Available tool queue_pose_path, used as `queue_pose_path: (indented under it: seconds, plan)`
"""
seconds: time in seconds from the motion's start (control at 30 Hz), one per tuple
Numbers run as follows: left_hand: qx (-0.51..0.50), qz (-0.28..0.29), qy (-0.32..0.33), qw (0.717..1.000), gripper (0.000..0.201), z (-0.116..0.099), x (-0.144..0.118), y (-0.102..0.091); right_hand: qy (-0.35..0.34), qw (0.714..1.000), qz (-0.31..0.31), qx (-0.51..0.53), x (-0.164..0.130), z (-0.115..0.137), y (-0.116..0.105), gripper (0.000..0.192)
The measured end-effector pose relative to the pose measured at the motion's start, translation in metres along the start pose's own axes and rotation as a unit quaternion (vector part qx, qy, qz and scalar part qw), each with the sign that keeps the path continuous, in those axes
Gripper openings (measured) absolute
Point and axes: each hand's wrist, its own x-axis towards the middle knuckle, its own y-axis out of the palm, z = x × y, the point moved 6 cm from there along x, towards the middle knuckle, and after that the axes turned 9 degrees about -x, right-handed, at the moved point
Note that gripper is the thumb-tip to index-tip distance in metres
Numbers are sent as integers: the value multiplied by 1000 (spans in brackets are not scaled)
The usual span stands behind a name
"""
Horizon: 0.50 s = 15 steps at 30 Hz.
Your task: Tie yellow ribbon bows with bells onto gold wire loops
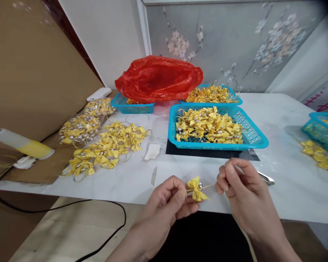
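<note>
While the yellow bow (pixel 196 188) is pinched shut in the left hand (pixel 168 198) and its thread (pixel 209 186) in the right hand (pixel 238 185), tension should be kept even.

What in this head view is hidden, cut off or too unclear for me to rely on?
- Basket behind the red bag: the bag covers most of its contents.
- Blue basket on the right: cut off by the frame's right edge.
- Metal tool: mostly behind the right hand.
- Thin tie on the yellow bow: its ends vanish inside both hands; the left hand hides one.
</note>
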Motion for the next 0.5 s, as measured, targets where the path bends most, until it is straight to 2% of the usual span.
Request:
queue_pose_path:
  seconds: [0.13, 0.23, 0.5]
  plan:
    - [-64, 20, -33, 997, 24, 2, 1, 2, -18, 999, 14, -37, -2, 2, -4, 7]
    - [-65, 26, -32, 997, 29, 1, 2, 4, -47, 996, 34, -75, -3, 7, -3, 7]
    - [73, -62, 91, 991, 48, -6, 11, -2, -71, 988, 77, -114, -14, 13, 2, 12]
